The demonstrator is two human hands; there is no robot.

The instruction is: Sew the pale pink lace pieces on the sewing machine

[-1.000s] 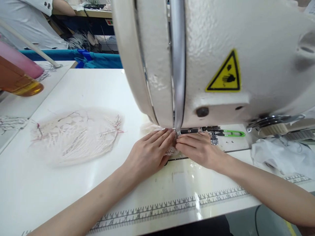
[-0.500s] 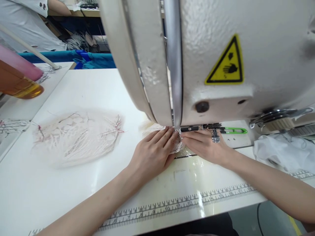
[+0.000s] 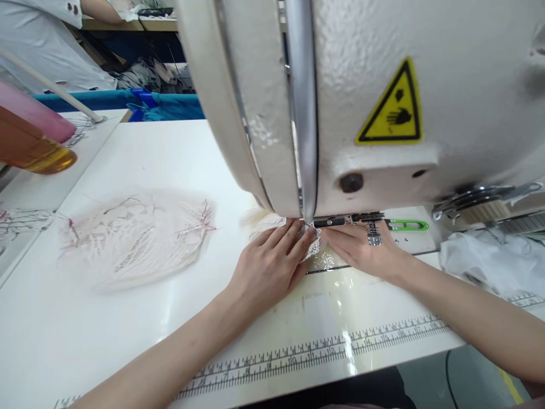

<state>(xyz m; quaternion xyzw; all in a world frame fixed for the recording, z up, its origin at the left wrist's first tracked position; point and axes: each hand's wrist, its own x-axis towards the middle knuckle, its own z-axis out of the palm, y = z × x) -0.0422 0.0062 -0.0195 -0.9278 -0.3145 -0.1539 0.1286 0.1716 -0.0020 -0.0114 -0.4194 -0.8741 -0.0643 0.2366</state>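
A small piece of white lace [image 3: 314, 245] lies at the needle area of a sewing machine [image 3: 366, 96]. My left hand [image 3: 270, 258] rests flat on the lace, its fingers stretched toward the needle and covering much of it. My right hand [image 3: 361, 244] lies low on the right of the lace, fingers extended and close together, the tips beside its edge. The machine's head and a black attachment [image 3: 334, 222] hide part of the right fingers. Whether those fingertips touch the lace, I cannot tell.
Green thread snips [image 3: 407, 225] lie behind my right hand. Sheer lace pieces [image 3: 136, 238] with loose threads lie on the left. White cloth [image 3: 489, 258] is at the right. A ruler strip [image 3: 293, 360] runs along the front edge. Thread cones [image 3: 38, 147] stand at left; another person's arm [image 3: 101, 10] shows beyond.
My right hand has shifted slightly right, away from the lace's edge, so a little more lace shows. My left hand stays on the lace, moved slightly right with the view.
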